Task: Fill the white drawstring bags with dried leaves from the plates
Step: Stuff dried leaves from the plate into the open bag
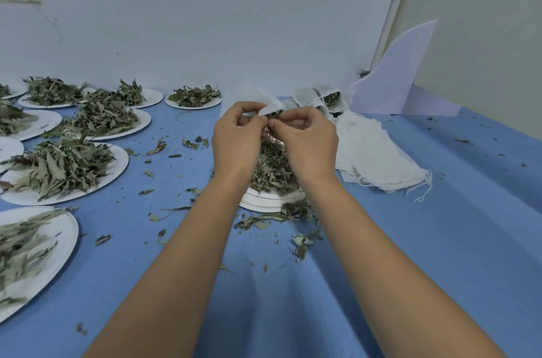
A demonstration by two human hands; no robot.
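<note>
Both hands are meeting over the middle of the table, backs toward the camera. The left hand (236, 137) is curling its fingers inward and pinching the near edge of a small white drawstring bag (271, 104) between thumb and fingertips. The right hand (306, 139) is doing the same from the other side, with its thumb and forefinger pressing together at the bag's mouth, just touching the left hand's fingertips. A few dark leaf pieces are showing at the mouth between the two grips. Whether the right fingertips are also holding leaves cannot be told.

The bag is hanging in the air, its loose cloth flaring up and away behind the knuckles. It is directly above a stack of round white paper plates (264, 203). A heap of dried green-grey leaves (271, 171) is lying on the top plate, partly hidden by the wrists.

Loose leaf crumbs (264, 222) are lying on the blue tablecloth (410, 240) around the stack's near rim. To the right, a pile of flat white cloth bags (375, 152) is resting just beside the stack, strings trailing. Behind the hands, several stuffed white bags (319, 96) are sitting together near a curved white board (401, 79) that is standing by the wall. On the left, more white paper plates (118, 159) heaped with leaves are covering the cloth.
</note>
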